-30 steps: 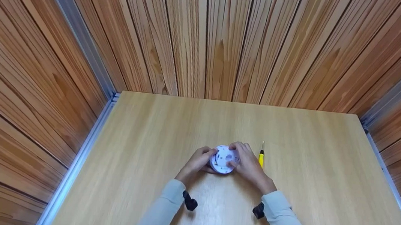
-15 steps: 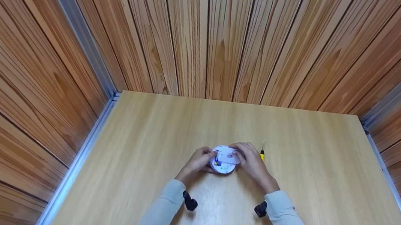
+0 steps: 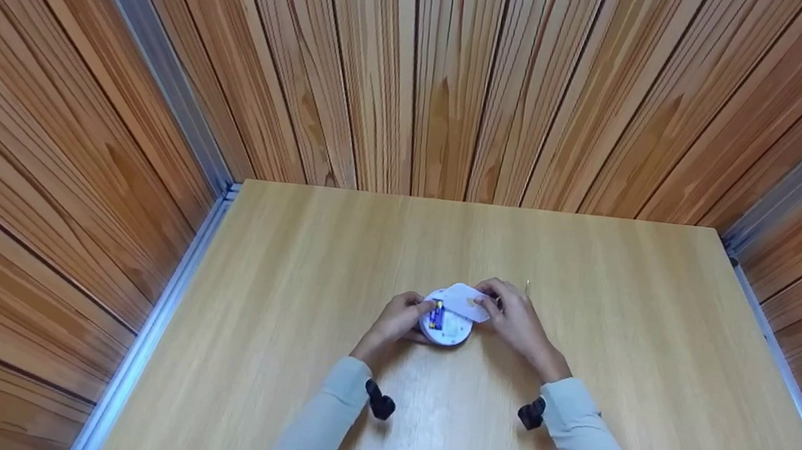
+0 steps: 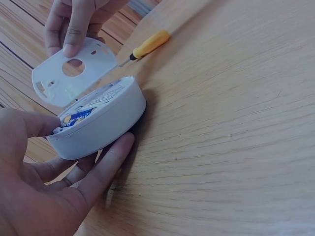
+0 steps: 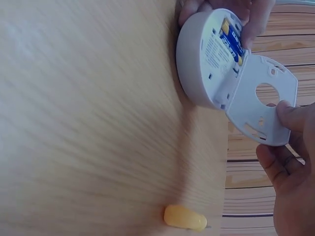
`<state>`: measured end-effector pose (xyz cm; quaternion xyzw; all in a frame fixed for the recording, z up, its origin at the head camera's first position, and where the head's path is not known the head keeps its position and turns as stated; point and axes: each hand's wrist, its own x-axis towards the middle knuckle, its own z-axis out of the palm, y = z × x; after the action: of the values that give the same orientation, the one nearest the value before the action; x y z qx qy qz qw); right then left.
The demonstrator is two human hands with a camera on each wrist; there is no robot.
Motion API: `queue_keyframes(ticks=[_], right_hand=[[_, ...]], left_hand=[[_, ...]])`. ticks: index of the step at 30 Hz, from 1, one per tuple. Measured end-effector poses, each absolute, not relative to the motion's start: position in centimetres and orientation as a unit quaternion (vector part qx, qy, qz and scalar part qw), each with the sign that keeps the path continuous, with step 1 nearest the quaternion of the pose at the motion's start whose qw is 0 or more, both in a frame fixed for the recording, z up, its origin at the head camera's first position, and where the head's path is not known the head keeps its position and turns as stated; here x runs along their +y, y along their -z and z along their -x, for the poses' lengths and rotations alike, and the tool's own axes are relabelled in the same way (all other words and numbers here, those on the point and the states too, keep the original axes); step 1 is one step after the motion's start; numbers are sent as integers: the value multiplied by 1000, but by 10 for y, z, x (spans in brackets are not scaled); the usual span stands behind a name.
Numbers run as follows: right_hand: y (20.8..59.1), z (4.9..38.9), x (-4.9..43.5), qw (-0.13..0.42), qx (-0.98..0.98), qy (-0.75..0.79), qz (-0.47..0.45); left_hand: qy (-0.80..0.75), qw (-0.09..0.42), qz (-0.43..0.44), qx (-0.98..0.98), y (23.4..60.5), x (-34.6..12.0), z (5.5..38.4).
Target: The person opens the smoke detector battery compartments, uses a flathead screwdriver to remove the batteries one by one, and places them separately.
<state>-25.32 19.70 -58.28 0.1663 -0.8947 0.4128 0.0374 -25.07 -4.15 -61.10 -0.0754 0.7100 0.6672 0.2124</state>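
Note:
My left hand (image 3: 397, 324) grips a round white device (image 4: 110, 125), shaped like a smoke alarm, by its rim, thumb on top and fingers underneath. Blue-and-yellow batteries (image 5: 231, 44) sit in its exposed back, beside printed text. Between thumb and fingers my right hand (image 3: 514, 321) pinches a thin white mounting plate (image 5: 251, 93) with a round hole and slots. The plate stands tilted up at the device's edge; whether they still touch there I cannot tell. Behind my right hand lies a yellow-handled screwdriver (image 4: 151, 44), mostly hidden in the head view.
Both hands work over a light wooden table (image 3: 338, 248). Wood-plank walls (image 3: 448, 79) rise behind it and at both sides, with metal rails (image 3: 157, 310) along the table's side edges. A small black camera (image 3: 379, 402) is worn at each wrist.
My right hand has lifted the mounting plate off the device's back and swung it up and to the right, uncovering the batteries. The left hand has stayed in place.

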Motion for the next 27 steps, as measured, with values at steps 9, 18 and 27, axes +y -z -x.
queue_keyframes(ticks=[9, 18, 27], right_hand=[[578, 256, 211, 35, -891, -432, -136], [574, 256, 229, 19, -889, -448, -93], [574, 258, 249, 36, -877, -476, -64]], left_hand=[[-651, 219, 76, 723, 610, -43, 251], [-652, 216, 78, 723, 610, -43, 251], [-656, 193, 63, 727, 610, -43, 250]])
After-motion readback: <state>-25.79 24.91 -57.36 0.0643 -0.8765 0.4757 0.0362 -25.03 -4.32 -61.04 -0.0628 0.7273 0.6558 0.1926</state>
